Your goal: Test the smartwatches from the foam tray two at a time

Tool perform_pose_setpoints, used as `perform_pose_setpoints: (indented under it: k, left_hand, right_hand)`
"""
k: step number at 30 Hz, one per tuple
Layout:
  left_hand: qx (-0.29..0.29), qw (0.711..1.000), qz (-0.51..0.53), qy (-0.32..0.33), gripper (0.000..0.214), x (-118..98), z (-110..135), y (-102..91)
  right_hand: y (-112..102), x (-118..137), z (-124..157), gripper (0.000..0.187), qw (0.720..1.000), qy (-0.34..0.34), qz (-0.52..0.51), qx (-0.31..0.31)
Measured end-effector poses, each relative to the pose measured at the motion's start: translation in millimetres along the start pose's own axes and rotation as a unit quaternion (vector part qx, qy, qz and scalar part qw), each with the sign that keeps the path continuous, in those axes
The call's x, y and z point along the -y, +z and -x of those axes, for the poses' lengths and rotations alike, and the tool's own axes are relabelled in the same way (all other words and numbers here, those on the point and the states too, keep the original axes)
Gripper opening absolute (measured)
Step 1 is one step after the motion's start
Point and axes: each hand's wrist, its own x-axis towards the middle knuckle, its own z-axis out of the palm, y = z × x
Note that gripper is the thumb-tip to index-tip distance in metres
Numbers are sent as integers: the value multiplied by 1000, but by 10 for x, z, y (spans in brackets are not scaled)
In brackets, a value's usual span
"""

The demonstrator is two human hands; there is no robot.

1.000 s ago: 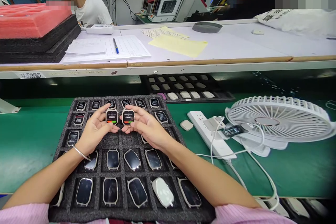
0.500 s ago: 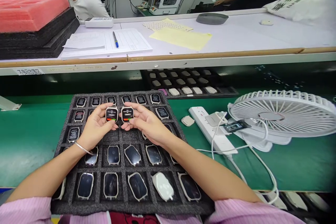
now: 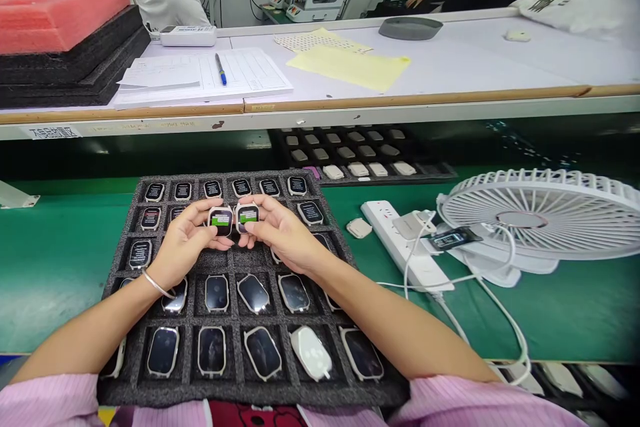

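Observation:
My left hand [image 3: 187, 240] grips a smartwatch body without a strap [image 3: 221, 221], its thumb at the lower edge of the screen. Close beside it, my right hand [image 3: 280, 230] holds a second smartwatch [image 3: 247, 215], thumb likewise on its lower part. Both screens are lit with a green band. Beneath both hands lies a black foam tray [image 3: 235, 390] whose compartments hold several more watches. Those in the back rows show white text, while the front watches [image 3: 217, 293] have dark screens. One watch [image 3: 311, 353] in the front row lies with its white back up.
Right of the tray are a small white watch piece [image 3: 359, 228], a white power strip [image 3: 400, 240] with cables and a white fan [image 3: 540, 220]. A second tray [image 3: 430, 173] sits under the shelf [image 3: 320, 107]. Papers, a pen [image 3: 221, 69] and foam blocks [image 3: 60, 20] rest above.
The two held watch screens have switched from text with a red and green strip to a broader green band. Both watches have shifted slightly right; the hands keep their grip.

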Motion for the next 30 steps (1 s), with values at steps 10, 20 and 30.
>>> perform_pose_setpoints:
  k: [10, 20, 30]
  left_hand:
    - [-22, 996, -83, 32, 27, 49, -51, -7]
    - [80, 988, -132, 10, 58, 63, -83, -146]
    - [145, 759, -629, 89, 39, 43, -22, -237]
  right_hand:
    - [-20, 4, -7, 23, 998, 53, -12, -6]
    - [-131, -36, -35, 62, 996, 42, 39, 64]
    - [-45, 83, 122, 41, 765, -60, 626, 138]
